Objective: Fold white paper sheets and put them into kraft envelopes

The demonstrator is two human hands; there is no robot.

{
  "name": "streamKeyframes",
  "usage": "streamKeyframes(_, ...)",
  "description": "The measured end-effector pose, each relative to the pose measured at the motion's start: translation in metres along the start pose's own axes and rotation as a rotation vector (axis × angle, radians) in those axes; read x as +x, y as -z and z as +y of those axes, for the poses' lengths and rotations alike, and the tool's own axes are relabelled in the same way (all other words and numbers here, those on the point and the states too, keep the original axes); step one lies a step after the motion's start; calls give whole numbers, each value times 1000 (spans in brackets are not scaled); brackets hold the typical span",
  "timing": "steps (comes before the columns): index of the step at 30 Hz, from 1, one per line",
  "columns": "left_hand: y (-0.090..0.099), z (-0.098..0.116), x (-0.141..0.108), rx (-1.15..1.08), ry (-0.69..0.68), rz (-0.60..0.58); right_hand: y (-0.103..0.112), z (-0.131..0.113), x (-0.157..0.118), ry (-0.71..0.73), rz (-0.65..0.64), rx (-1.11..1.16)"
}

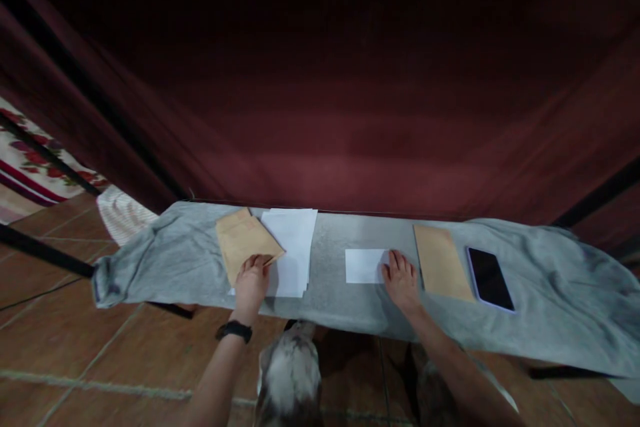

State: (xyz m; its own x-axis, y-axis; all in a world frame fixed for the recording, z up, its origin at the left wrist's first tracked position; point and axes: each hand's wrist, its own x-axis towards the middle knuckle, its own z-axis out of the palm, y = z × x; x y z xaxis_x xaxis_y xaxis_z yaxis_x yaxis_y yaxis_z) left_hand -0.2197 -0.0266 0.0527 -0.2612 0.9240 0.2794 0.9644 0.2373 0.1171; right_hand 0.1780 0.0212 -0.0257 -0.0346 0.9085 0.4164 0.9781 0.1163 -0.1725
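My left hand has its fingers closed on the lower right edge of a small stack of brown paper envelopes. The stack lies at an angle, partly over a pile of white paper sheets. My right hand rests palm down, with its fingers over the right end of a small white rectangle of folded paper. That paper lies flat on the grey cloth. Just right of my right hand lies another brown envelope, flat and on its own.
A phone with a light purple case lies at the right of the long bench covered with grey cloth. A dark red curtain hangs behind it. Below, an animal with white and grey fur is on the tiled floor.
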Motion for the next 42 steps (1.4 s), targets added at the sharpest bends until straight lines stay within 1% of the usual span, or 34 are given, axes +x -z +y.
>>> streamKeyframes(2, -3, -15, -9, -16, -18, -40, 0, -2, 2, 11, 32, 32)
streamKeyframes(4, -4, -20, -12, -31, -27, -53, 2, -5, 2, 39, 58, 89)
streamKeyframes(6, 0, -17, -9, -50, -18, -39, 5, -9, 2, 73, 64, 185)
streamKeyframes(7, 5, -13, -7, -59, -5, -14, 7, -11, 2, 89, 56, 250)
streamKeyframes(9, 17, 2, -4, -69, -2, 85, 13, -18, 1, 102, 15, 424)
streamKeyframes(11, 33, 30, -9, -31, -73, 223, 20, -28, -1, 69, -68, 652)
streamKeyframes(13, 45, 69, -22, -11, -221, 260, 29, -40, -3, -33, -202, 931)
streamKeyframes(14, 48, 91, -31, -14, -308, 245, 33, -46, -4, -104, -288, 1086)
streamKeyframes(16, 47, 135, -51, -48, -486, 192, 44, -58, -7, -253, -463, 1399)
streamKeyframes(18, 38, 170, -68, -95, -586, 141, 55, -67, -10, -351, -578, 1628)
streamKeyframes(19, 33, 182, -74, -124, -612, 111, 60, -70, -11, -388, -594, 1686)
streamKeyframes(21, 22, 195, -80, -191, -620, 29, 67, -73, -10, -428, -616, 1730)
streamKeyframes(23, 14, 195, -79, -286, -607, -41, 70, -70, -7, -418, -636, 1728)
streamKeyframes(25, 8, 188, -72, -367, -615, -83, 68, -64, -3, -386, -659, 1690)
streamKeyframes(27, 5, 180, -64, -379, -637, -108, 63, -56, 1, -363, -660, 1601)
streamKeyframes(30, 1, 172, -51, -282, -660, -130, 57, -42, 7, -308, -569, 1430)
streamKeyframes(32, 1, 171, -43, -215, -683, -126, 56, -33, 11, -227, -478, 1343)
streamKeyframes(34, 2, 173, -36, -175, -705, -115, 58, -26, 14, -140, -419, 1301)
streamKeyframes(37, 4, 176, -27, -174, -726, -127, 64, -19, 19, -67, -400, 1295)
streamKeyframes(42, 3, 176, -23, -252, -752, -208, 74, -14, 21, -61, -404, 1321)
